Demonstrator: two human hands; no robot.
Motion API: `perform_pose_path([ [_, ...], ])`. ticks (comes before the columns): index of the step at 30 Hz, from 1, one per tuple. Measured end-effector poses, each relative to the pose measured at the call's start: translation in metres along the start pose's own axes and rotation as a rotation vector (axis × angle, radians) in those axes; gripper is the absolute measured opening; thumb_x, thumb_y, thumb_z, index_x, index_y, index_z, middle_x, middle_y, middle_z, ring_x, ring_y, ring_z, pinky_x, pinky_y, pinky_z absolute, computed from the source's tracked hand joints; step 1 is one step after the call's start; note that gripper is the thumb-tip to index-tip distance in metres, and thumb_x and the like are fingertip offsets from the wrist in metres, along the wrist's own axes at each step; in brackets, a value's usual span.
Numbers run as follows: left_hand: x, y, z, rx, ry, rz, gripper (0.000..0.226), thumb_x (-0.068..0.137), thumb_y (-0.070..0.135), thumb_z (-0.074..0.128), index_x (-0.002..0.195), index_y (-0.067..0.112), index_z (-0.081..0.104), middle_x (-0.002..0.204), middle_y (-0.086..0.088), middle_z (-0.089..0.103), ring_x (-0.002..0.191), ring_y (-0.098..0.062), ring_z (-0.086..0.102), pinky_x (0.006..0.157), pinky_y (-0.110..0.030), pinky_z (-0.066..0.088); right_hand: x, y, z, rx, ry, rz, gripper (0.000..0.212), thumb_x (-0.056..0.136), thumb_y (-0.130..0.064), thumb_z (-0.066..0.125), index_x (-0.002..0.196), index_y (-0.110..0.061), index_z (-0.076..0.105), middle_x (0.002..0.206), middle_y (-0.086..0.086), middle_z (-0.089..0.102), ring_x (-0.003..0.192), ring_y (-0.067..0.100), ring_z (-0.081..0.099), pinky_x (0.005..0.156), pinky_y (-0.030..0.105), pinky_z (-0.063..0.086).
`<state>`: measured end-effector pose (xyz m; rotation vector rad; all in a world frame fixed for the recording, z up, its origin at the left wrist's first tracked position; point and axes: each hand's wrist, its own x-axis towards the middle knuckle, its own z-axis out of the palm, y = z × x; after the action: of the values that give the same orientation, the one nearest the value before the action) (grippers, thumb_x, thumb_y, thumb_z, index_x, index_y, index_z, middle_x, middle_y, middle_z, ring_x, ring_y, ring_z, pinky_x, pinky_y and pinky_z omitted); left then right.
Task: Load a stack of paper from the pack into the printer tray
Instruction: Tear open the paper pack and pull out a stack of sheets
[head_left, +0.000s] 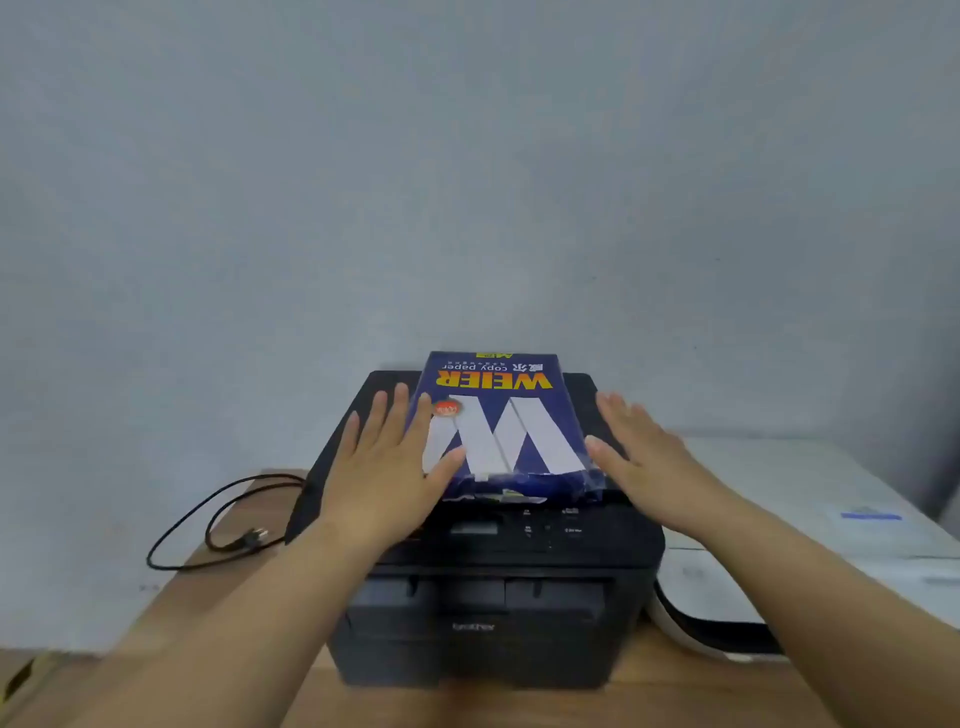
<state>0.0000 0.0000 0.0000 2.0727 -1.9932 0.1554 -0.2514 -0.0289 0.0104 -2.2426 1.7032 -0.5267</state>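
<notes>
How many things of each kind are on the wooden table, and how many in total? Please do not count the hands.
Printers: 2, a black printer and a white printer to its right
Paper packs: 1, the blue paper pack lying on top of the black one
Cables: 1, a black cable to the left
Total: 4

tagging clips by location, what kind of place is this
Probably a small office or home work corner: a black printer on a wooden desk, a pack of copy paper on top, a plain wall behind.
</notes>
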Motion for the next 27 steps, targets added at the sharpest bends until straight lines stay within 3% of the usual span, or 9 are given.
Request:
perform_pose_path([
  [4, 0.043, -0.017, 0.010, -0.009, -0.082, 0.014, 0.071, 0.091, 0.061, 0.013, 0.149, 0.026, -0.009, 0.158, -0.002, -0.016, 0.145, -0.018, -0.016, 0.118, -0.039, -0.007, 0.044, 0.000, 0.001, -0.106, -0.108, 0.081, 0.062, 0.099, -0.046, 0.025, 0.151, -0.025, -0.001, 0.161, -0.003, -0.003, 0.148, 0.016, -0.002, 0.119, 0.045, 0.007],
  [16, 0.120, -0.044, 0.047, -0.009, -0.322, 0.127, 0.070, 0.091, 0.061, 0.014, 0.149, 0.029, -0.008, 0.158, 0.001, -0.015, 0.145, -0.018, -0.016, 0.118, -0.042, -0.009, 0.128, 0.006, 0.029, -0.155, -0.367, 0.091, 0.060, 0.100, -0.046, 0.021, 0.150, -0.027, -0.007, 0.159, -0.006, -0.012, 0.147, 0.016, -0.011, 0.120, 0.046, 0.000],
  [27, 0.125, -0.048, 0.057, 0.048, -0.384, 0.155, 0.071, 0.089, 0.065, 0.011, 0.148, 0.031, -0.009, 0.159, 0.001, -0.013, 0.146, -0.017, -0.014, 0.117, -0.043, -0.010, 0.130, 0.009, 0.038, -0.222, -0.419, 0.081, 0.062, 0.099, -0.048, 0.019, 0.150, -0.025, -0.008, 0.159, -0.006, -0.015, 0.147, 0.017, -0.011, 0.120, 0.048, -0.002],
])
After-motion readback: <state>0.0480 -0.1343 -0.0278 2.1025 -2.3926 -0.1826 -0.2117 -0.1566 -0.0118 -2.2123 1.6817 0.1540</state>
